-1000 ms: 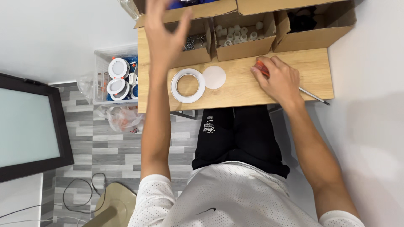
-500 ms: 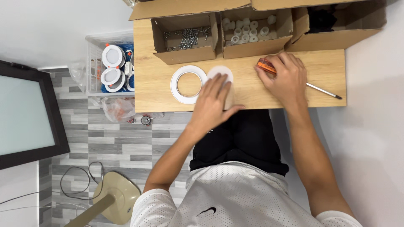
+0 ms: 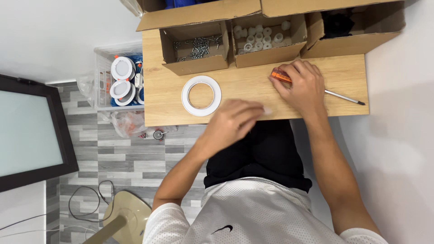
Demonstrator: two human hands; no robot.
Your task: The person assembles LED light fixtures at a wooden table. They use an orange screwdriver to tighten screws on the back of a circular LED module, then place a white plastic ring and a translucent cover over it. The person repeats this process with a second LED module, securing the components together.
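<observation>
My left hand [image 3: 235,121] is blurred above the near edge of the wooden table [image 3: 167,104]. Its fingers are curled, and a bit of a small white disc [image 3: 267,110] peeks out at the fingertips. A flat white ring [image 3: 201,95] lies on the table just left of that hand. My right hand [image 3: 302,86] lies over the orange handle of a screwdriver [image 3: 279,76]. The screwdriver's metal shaft [image 3: 346,96] runs right along the tabletop.
Three open cardboard boxes line the table's far edge: one of screws [image 3: 196,47], one of small white parts [image 3: 262,34], one of dark parts [image 3: 343,25]. A clear bin of round white fittings [image 3: 122,81] stands left of the table. A dark monitor [image 3: 27,131] and a stand base [image 3: 129,217] are on the floor side.
My left hand came down from the boxes, covered the white disc beside the ring, and has pulled back toward me; the disc is gone from that spot. My right hand stayed on the screwdriver.
</observation>
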